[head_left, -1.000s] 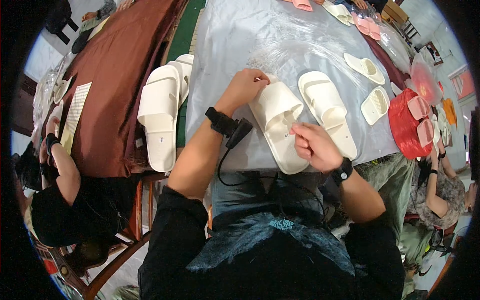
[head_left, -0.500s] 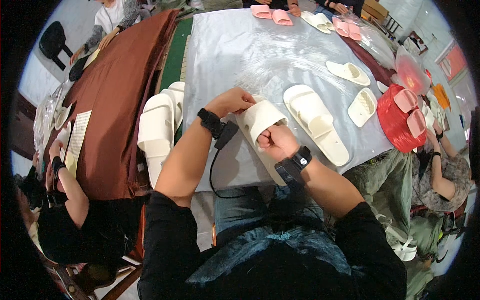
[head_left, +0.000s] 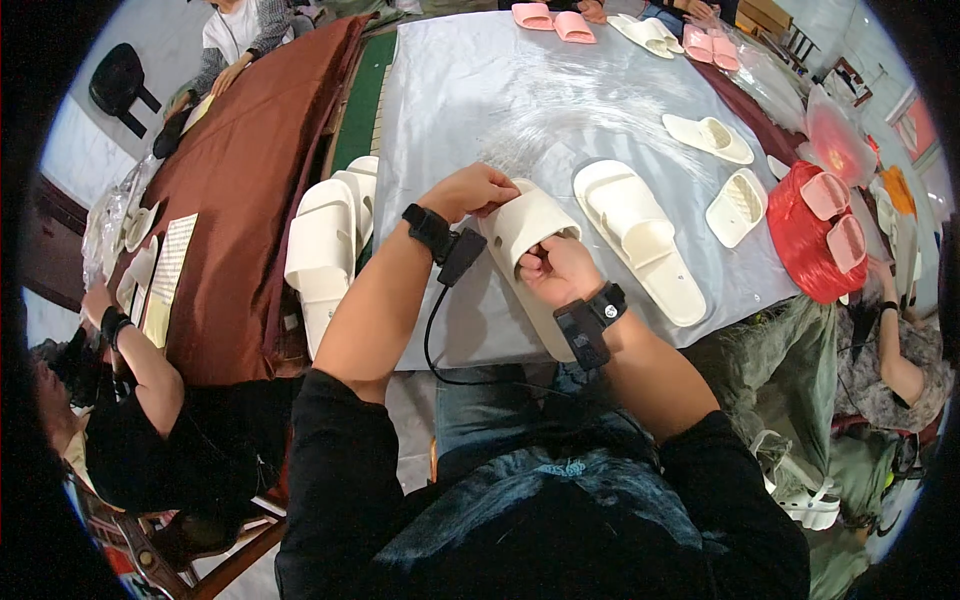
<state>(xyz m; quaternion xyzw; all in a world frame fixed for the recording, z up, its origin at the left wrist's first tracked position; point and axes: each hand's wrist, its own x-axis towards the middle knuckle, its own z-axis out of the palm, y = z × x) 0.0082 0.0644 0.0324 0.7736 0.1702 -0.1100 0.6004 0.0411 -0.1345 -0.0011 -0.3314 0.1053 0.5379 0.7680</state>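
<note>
Head view, white slipper point(head_left: 528, 222) on grey-covered table point(head_left: 432, 120), toe pointing away, heel at near edge, left hand point(head_left: 460, 193) closed in a pinch at toe rim, right hand point(head_left: 566, 274) curled inside foot opening, grip there impossible to tell.

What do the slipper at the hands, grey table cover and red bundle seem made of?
Slipper: probably moulded foam or soft plastic, matte; thick, smooth, evenly coloured.
Grey table cover: plastic sheet or coated fabric, slight sheen; creases, soft highlights.
Red bundle: likely plastic twine or film, glossy; bright streaks, strand-like lines.
</note>
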